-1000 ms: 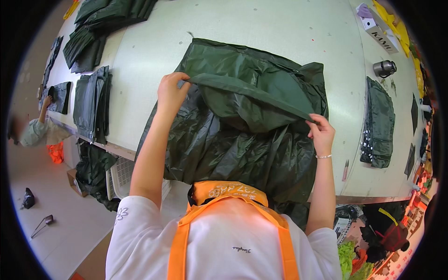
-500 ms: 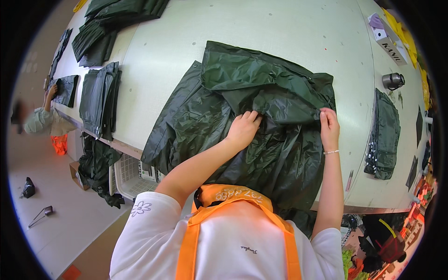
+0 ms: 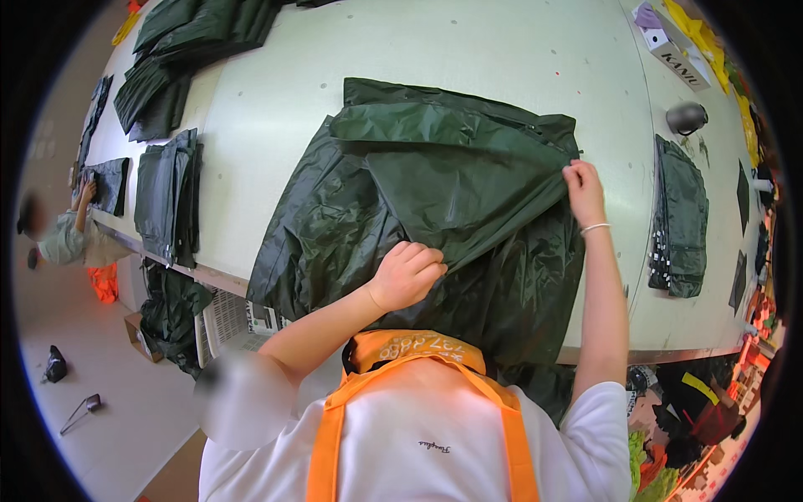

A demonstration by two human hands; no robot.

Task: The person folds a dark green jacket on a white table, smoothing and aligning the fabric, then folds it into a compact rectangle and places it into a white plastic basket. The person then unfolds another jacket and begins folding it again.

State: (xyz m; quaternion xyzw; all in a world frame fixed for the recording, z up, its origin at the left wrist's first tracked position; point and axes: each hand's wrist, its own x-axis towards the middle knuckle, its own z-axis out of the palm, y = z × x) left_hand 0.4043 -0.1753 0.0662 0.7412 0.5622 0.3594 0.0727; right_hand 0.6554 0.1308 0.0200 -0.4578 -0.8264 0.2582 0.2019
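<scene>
A dark green, shiny waterproof garment point(image 3: 468, 188) lies spread and creased on the pale table in front of me, its lower part hanging over the near edge. My left hand point(image 3: 407, 274) is closed on an edge of one loose layer near the garment's middle and holds it taut toward me. At the garment's right side my right hand point(image 3: 585, 191) pinches the same layer's edge. Between the two hands the fabric runs in a straight slanting line. Above it, a wide band of the garment lies flat at the far end.
Folded dark green garments lie in a stack point(image 3: 167, 197) on the left, a larger pile point(image 3: 196, 50) at the far left, and another stack point(image 3: 684, 217) on the right. A dark flask point(image 3: 687, 119) and a white box point(image 3: 673, 52) stand far right. A co-worker point(image 3: 63, 230) handles fabric at left.
My left hand has drawn the loose layer toward me and slightly left, stretching it smooth. My right hand has shifted a little farther away along the garment's right side.
</scene>
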